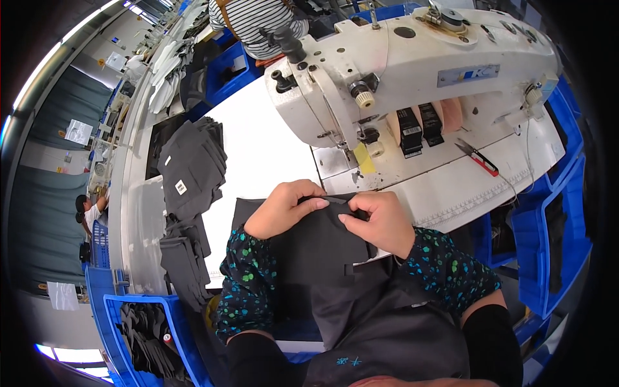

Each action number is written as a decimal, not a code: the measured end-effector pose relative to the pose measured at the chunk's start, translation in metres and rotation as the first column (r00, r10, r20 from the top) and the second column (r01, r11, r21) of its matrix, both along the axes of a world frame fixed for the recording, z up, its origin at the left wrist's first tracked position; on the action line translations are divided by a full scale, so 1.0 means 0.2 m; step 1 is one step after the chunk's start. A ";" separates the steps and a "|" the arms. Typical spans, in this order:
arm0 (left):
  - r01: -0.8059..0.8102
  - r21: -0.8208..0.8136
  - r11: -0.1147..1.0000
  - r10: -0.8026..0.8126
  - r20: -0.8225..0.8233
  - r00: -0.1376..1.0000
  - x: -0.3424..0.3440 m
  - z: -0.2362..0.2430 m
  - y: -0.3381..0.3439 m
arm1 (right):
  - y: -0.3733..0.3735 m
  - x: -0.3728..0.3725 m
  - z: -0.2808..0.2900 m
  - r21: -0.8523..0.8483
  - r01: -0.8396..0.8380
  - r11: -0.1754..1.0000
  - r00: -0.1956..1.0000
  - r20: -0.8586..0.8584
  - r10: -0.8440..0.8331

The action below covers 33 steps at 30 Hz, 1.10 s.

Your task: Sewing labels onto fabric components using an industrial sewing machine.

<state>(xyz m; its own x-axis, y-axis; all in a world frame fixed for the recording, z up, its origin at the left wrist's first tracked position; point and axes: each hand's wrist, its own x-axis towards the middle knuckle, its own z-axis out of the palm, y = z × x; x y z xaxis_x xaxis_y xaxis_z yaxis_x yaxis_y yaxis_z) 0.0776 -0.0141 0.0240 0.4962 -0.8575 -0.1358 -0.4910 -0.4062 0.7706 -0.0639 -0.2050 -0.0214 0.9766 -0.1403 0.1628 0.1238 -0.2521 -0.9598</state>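
A dark grey fabric piece point(303, 251) spreads over the table edge toward my lap, its far edge folded up between my hands. My left hand point(284, 209) pinches that edge with thumb and forefinger from the left. From the right, my right hand point(385, 222) grips the same edge, thumb pointing inward and fingers curled. Both hands are just in front of the needle area of a white sewing machine point(419, 61). A small yellow piece point(364, 159) is by the presser foot, beyond the fabric.
Stacked dark fabric pieces point(191, 168) lie left on the white table point(255, 138). Under the machine arm are black printed label bundles point(410, 132); red-handled thread snips point(478, 158) lie to the right. Blue bins point(548, 238) flank the table. A person in stripes point(251, 26) sits beyond.
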 end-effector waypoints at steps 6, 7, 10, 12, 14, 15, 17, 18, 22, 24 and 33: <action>-0.131 0.008 0.991 0.131 0.023 0.991 -0.06 0.05 0.04 | -0.08 0.00 -0.04 0.297 0.018 0.955 0.998 -0.065 0.002; -0.133 0.010 0.991 0.133 0.022 0.991 -0.06 0.05 0.04 | -0.13 -0.01 -0.01 0.205 -0.077 0.976 0.987 -0.120 0.103; -0.125 -0.003 0.992 0.125 0.021 0.992 -0.07 0.05 0.02 | -0.16 0.03 0.00 0.271 -0.199 0.942 0.961 -0.133 0.242; -0.101 -0.061 0.993 0.103 0.032 0.994 -0.06 0.04 -0.02 | -0.20 0.08 -0.02 0.153 -0.241 0.958 0.959 -0.116 0.260; -0.088 -0.058 0.994 0.090 0.031 0.995 -0.04 0.04 -0.06 | -0.24 0.14 -0.03 0.026 -0.273 0.962 0.957 -0.098 0.275; -0.086 -0.046 0.995 0.087 0.026 0.996 -0.03 0.04 -0.07 | -0.24 0.19 -0.03 0.046 -0.273 0.961 0.960 -0.052 0.275; -0.098 -0.004 0.995 0.098 0.050 0.994 0.01 0.02 -0.07 | -0.26 0.24 0.00 0.009 -0.251 0.968 0.967 -0.042 0.251; -0.107 0.036 0.994 0.104 0.070 0.992 0.03 0.02 -0.08 | -0.27 0.25 -0.01 0.006 -0.248 0.969 0.968 -0.039 0.248; -0.121 -0.049 0.992 0.128 0.207 0.970 -0.02 0.03 -0.16 | -0.28 0.25 -0.02 0.017 -0.236 0.972 0.972 -0.015 0.236; -0.052 -0.268 0.962 0.152 0.367 0.918 -0.05 0.04 -0.21 | -0.30 0.25 -0.02 0.090 -0.243 0.966 0.970 0.033 0.241; 0.157 -0.202 0.967 0.107 0.877 0.468 -0.09 -0.02 -0.21 | -0.31 0.24 0.03 0.227 -0.273 0.935 0.938 -0.150 0.311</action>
